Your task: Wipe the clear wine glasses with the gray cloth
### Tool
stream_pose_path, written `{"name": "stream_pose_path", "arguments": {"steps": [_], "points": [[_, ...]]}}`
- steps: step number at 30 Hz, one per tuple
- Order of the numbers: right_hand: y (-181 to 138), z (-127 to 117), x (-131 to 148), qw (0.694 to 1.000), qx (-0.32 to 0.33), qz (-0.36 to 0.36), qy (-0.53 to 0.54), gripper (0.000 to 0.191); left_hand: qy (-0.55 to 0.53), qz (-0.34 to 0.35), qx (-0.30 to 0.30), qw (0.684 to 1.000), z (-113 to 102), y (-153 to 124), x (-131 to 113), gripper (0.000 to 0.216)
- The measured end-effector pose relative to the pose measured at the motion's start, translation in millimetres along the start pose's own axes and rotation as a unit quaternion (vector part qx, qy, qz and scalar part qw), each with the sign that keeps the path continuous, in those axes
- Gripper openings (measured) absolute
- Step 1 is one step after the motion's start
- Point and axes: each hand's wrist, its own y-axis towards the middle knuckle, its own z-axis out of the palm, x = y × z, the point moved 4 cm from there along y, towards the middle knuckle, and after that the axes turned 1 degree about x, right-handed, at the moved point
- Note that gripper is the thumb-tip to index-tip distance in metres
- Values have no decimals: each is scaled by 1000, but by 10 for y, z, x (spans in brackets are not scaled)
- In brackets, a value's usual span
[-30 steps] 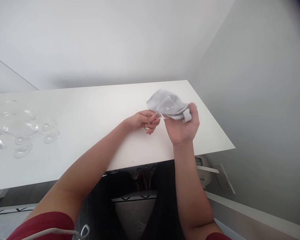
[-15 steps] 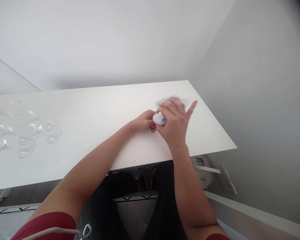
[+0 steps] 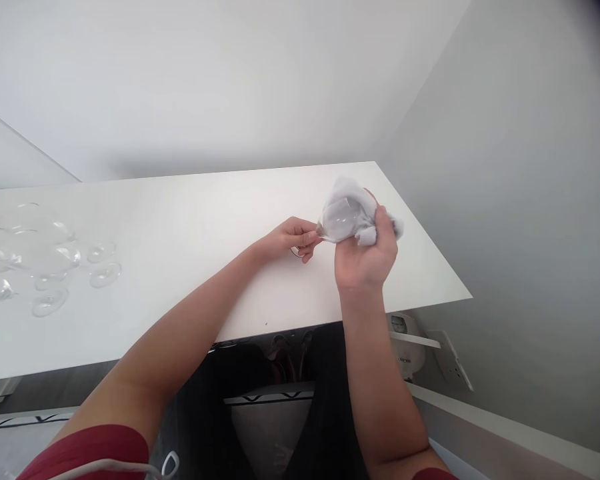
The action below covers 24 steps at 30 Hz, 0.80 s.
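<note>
Near the right end of the white table, a clear wine glass (image 3: pixel 341 219) is held on its side, bowl to the right. My left hand (image 3: pixel 300 240) is closed on its stem, and part of the foot shows below the fingers. My right hand (image 3: pixel 367 257) cups a crumpled white cloth (image 3: pixel 350 189) against the outside of the bowl, palm turned up. The cloth wraps the far side and the rim end of the bowl, so the rim is hidden.
Several more clear wine glasses (image 3: pixel 40 250) lie on their sides at the left of the white table (image 3: pixel 195 220). White walls stand behind and at the right. Below the right edge are a white round device (image 3: pixel 407 340) and a wall socket (image 3: pixel 450 360).
My right hand has turned from palm down over the glass to palm up under it, carrying the cloth around. The bowl has come into view. My left hand stays nearly in place.
</note>
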Motion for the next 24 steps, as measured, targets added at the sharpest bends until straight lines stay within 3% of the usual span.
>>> {"name": "stream_pose_path", "arguments": {"steps": [4,9,14,16,19,21,24], "points": [[-85,93,-105,996,-42,21,77,37,-33,7,-25,999,-28,-17,-14,55],[-216,243,-166,998,15,64,3,36,-44,33,-57,997,-80,6,19,54],[-408,402,-83,991,54,3,-119,46,-66,46,-178,981,-202,32,101,47],[-492,498,-47,984,93,-22,-147,32,-59,46,-218,973,-231,27,121,36],[-562,587,-8,972,111,-74,-193,10,-41,60,-224,972,-232,34,121,32],[-527,540,-8,975,63,-85,-195,4,-53,82,-226,969,-244,45,115,32],[-364,272,-76,989,-103,-10,-106,14,-75,93,-238,964,-283,63,133,41]]}}
